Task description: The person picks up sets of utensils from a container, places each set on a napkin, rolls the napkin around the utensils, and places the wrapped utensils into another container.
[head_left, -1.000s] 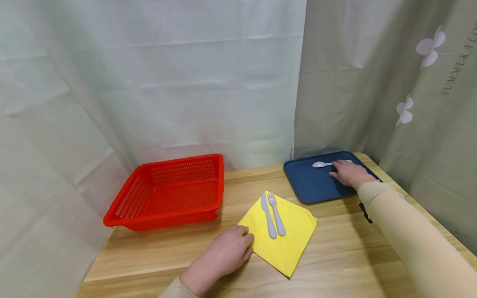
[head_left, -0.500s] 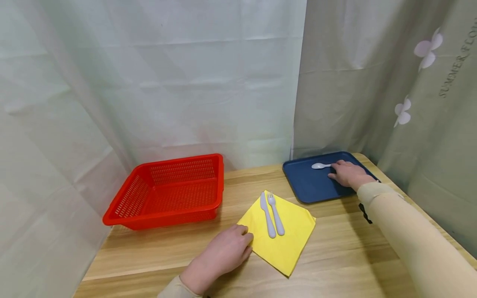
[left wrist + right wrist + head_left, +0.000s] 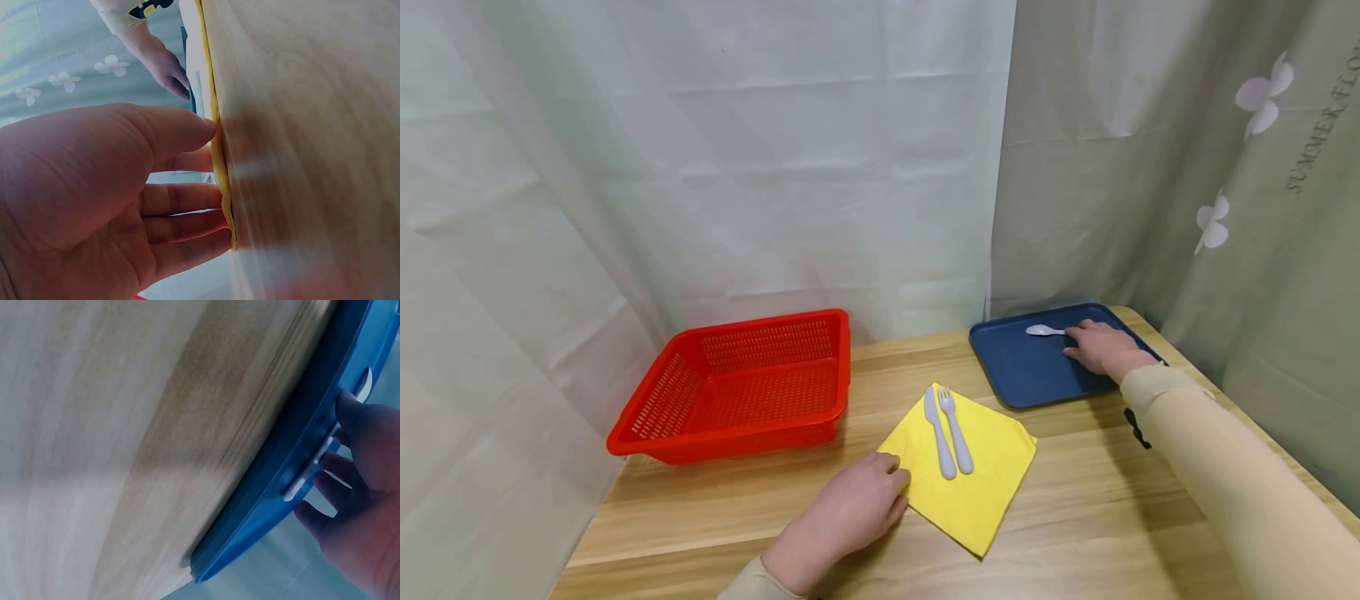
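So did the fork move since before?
No, I see no shift: in the head view the fork stays on the yellow napkin beside the knife, in the same place against the red basket.

The right sleeve I see is long, plain cream cloth ending in a cuff, with a small black piece beside it. The left sleeve is cream too; left hand and right hand are bare.

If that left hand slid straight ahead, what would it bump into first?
Probably the knife, lying ahead on the yellow napkin that the left hand touches, though the exact depth is unclear.
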Motion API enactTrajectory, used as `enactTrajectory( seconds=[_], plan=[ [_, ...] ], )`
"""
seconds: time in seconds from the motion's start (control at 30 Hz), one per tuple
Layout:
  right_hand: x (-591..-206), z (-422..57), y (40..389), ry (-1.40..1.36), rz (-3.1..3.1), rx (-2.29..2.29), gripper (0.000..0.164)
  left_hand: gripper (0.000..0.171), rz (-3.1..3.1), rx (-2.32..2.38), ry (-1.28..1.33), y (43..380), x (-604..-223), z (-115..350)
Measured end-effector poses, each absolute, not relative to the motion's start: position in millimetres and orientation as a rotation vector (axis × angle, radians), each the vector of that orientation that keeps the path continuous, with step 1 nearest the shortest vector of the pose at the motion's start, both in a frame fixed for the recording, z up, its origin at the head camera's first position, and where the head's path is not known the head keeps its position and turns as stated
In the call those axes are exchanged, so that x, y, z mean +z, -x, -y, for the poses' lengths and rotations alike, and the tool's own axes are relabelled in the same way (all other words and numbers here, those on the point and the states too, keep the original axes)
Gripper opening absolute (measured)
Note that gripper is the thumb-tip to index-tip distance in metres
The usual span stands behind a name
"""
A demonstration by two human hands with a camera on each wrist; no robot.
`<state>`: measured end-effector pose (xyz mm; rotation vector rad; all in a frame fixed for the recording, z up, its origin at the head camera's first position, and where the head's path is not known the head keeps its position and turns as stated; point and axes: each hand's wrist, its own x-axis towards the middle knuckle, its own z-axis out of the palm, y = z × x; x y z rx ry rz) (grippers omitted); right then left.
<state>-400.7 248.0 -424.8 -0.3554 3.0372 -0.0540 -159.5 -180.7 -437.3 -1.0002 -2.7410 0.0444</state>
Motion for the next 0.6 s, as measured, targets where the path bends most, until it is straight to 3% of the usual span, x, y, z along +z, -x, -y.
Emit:
enactTrajectory(
  seconds=[0.6],
  plan=[
    [-427, -235, 401, 0.48, -3.185, -0.001, 0.02, 0.014, 2.761, 0.049, 1.0, 160, -437, 181]
  ],
)
